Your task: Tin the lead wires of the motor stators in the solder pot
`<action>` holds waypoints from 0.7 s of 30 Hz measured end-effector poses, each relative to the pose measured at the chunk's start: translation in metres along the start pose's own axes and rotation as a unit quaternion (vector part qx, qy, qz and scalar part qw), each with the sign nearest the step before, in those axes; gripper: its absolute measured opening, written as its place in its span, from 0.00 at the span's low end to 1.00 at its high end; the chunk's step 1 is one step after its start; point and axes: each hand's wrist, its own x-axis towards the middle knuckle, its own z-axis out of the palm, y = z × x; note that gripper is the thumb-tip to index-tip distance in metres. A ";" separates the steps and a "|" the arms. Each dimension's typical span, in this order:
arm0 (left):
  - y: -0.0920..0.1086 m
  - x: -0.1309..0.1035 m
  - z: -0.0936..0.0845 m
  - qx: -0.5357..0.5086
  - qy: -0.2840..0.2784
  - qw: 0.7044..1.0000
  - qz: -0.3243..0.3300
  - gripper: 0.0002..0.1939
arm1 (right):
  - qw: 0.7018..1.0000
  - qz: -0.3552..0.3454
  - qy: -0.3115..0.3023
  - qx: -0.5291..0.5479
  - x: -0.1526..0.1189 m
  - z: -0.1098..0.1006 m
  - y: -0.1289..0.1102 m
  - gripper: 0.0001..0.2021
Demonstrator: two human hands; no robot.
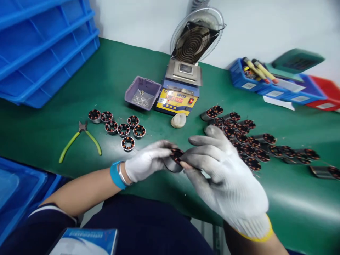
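In my white-gloved left hand (pixel 151 159) is a motor stator (pixel 174 164), a dark metal ring with copper windings, its wound end tilted up toward the right. The fingers are closed around its side. My right hand (pixel 217 170), in a white glove with greyed fingers, is closed at the stator's right rim. One bare fingertip pokes out of that glove and touches the rim. Whether a wire lies between those fingertips is too small to tell. Several finished-looking stators (pixel 123 130) stand upright left of my hands. A larger group of stators (pixel 241 138) lies to the right, partly behind my right hand.
Green-handled cutters (pixel 81 140) lie at left. At the back stand a purple bin (pixel 143 92) with metal scraps, a solder pot (pixel 177 95) with a lit display, and a fan (pixel 192 44). Blue crates (pixel 50 46) rise at left; small parts bins (pixel 247 79) line the back right.
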 end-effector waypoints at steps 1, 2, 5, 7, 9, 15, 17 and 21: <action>0.001 0.001 -0.001 -0.033 0.036 0.997 0.055 0.11 | 1.000 0.000 0.007 -0.007 0.001 -0.002 -0.001 0.06; 0.002 0.002 -0.002 -0.056 0.070 0.992 0.089 0.13 | 1.000 -0.001 0.010 -0.010 0.003 -0.004 -0.003 0.06; -0.001 0.007 -0.007 -0.047 0.084 0.995 0.007 0.19 | 1.000 -0.005 0.007 0.002 0.006 -0.008 -0.006 0.07; -0.005 0.007 -0.008 -0.008 0.011 0.994 -0.106 0.24 | 1.000 0.003 0.007 0.009 0.005 -0.008 -0.006 0.06; -0.007 0.003 -0.006 0.023 -0.068 0.987 -0.147 0.27 | 1.000 0.023 0.009 0.019 0.002 -0.006 -0.005 0.07; -0.003 -0.008 0.008 0.093 -0.033 0.995 0.027 0.25 | 0.977 0.145 0.112 0.111 -0.018 0.000 -0.003 0.04; -0.002 -0.008 0.007 0.114 -0.008 0.992 0.052 0.25 | 0.944 0.202 0.215 0.150 -0.027 -0.001 0.002 0.09; -0.002 -0.006 -0.005 0.150 -0.030 0.988 0.006 0.24 | 0.934 0.198 0.242 0.171 -0.042 0.002 0.016 0.10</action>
